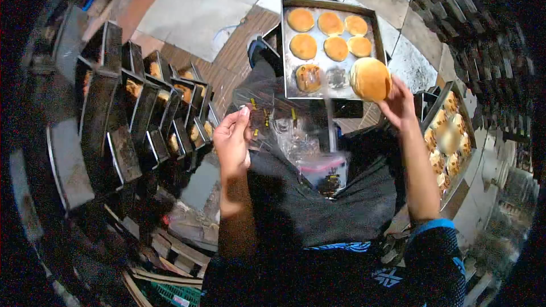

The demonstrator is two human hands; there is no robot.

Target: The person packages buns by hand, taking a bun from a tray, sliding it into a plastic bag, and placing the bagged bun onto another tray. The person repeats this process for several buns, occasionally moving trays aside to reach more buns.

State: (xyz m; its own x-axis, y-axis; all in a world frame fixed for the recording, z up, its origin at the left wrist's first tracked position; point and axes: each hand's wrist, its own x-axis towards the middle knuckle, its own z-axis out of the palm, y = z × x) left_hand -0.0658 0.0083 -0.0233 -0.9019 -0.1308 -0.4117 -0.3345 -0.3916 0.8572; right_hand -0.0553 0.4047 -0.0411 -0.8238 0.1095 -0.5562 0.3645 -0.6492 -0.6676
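Note:
My right hand (400,105) grips a round golden bun (371,79) by its edge, above the near right corner of a metal tray (283,51). Several similar buns (336,49) lie in that tray, and one with a dark, spotted top (309,78) sits at its near left. Over my lap, the pinched fingers of my left hand (233,139) hold the edge of a clear plastic bag (278,115) with small yellow and dark print. Below it, on my dark trousers, rests a packet of clear bags (325,171) with a pink strip.
Stacked dark metal tins (139,96), some with baked goods inside, fill the left side. Another tray (442,200) with topped buns lies at the right. Dark tins (472,23) are piled far right. A green crate (177,294) stands at the lower left.

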